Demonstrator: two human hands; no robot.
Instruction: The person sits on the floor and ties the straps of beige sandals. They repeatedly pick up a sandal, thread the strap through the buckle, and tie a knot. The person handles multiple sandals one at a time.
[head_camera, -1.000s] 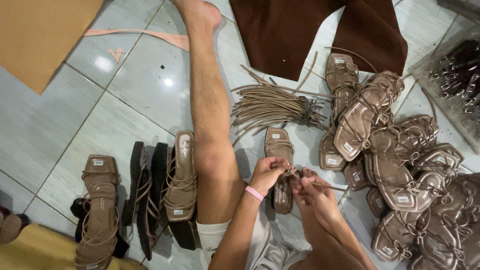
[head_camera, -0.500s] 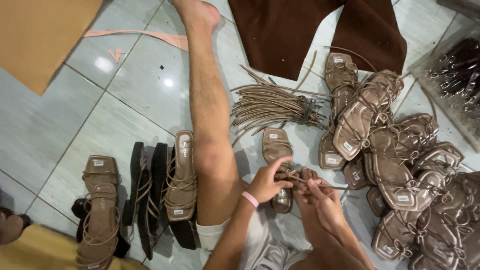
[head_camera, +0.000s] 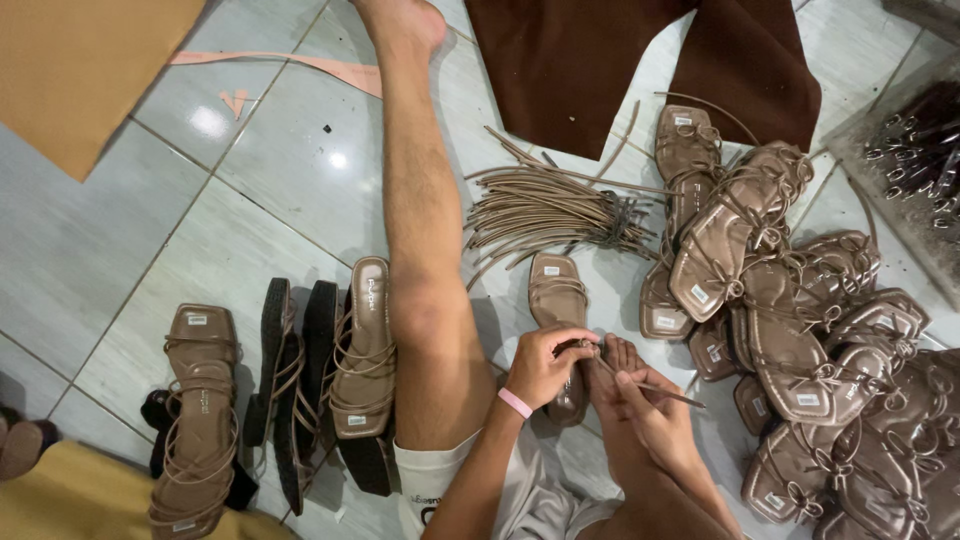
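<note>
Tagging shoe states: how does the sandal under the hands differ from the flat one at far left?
The sandal under the hands is pinched by the left hand, the right hand holding a thin cord at it; the far-left sandal lies untouched. The first stands alone right of the leg, its heel end hidden; the second shows whole, beside other sandals. Both are tan, strappy, sole down.

what the view leaves out

the sandal (head_camera: 562, 330) under the hands has its heel end covered by the left hand (head_camera: 545, 365). right of that sandal, the sandal pile (head_camera: 800, 330) runs off the edge. the right hand (head_camera: 650, 410) hides its own grip.
</note>
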